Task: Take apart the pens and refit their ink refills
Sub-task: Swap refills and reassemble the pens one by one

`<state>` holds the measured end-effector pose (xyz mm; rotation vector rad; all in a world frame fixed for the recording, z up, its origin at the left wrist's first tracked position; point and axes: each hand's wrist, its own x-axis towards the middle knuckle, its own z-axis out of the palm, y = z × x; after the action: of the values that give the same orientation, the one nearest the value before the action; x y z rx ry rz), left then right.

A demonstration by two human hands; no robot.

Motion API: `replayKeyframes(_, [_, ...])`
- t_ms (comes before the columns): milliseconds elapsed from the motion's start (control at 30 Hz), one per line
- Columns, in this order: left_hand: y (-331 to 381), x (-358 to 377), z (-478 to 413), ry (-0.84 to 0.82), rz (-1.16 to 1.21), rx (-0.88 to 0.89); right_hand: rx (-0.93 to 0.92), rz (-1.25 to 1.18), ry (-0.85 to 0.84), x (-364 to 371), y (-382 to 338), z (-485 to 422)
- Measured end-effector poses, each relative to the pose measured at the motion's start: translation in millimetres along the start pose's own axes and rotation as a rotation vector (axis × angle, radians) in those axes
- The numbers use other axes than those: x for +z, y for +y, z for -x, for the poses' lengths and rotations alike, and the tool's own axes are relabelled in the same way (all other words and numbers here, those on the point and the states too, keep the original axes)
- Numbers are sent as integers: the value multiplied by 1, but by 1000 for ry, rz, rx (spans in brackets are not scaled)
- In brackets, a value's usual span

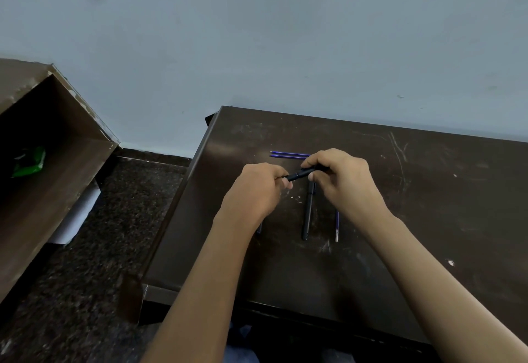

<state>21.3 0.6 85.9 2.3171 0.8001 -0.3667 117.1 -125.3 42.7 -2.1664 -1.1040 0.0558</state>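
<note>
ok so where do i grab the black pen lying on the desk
Probably the near half of the lying pen, pinched across its width from above. It lies flat on the desk, pointing away from you, so both long sides are open. The right hand, gripping the held pen, hides its far end; the refill to its right lies apart, leaving finger room.

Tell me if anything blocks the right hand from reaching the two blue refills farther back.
Nothing visible does. The blue refills lie on the table just beyond the right hand, which grips a black pen with the left hand.
</note>
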Motion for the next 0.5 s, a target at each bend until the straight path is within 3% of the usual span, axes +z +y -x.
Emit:
replayKeyframes(133, [-4, 5, 4, 14, 11, -8, -8, 5, -23, 5, 2, 1])
replayKeyframes(233, [-9, 13, 0, 161, -3, 34, 12, -3, -31, 7, 3, 0])
replayKeyframes(500, [-15, 15, 2, 264, -16, 64, 16, -20, -91, 14, -6, -2])
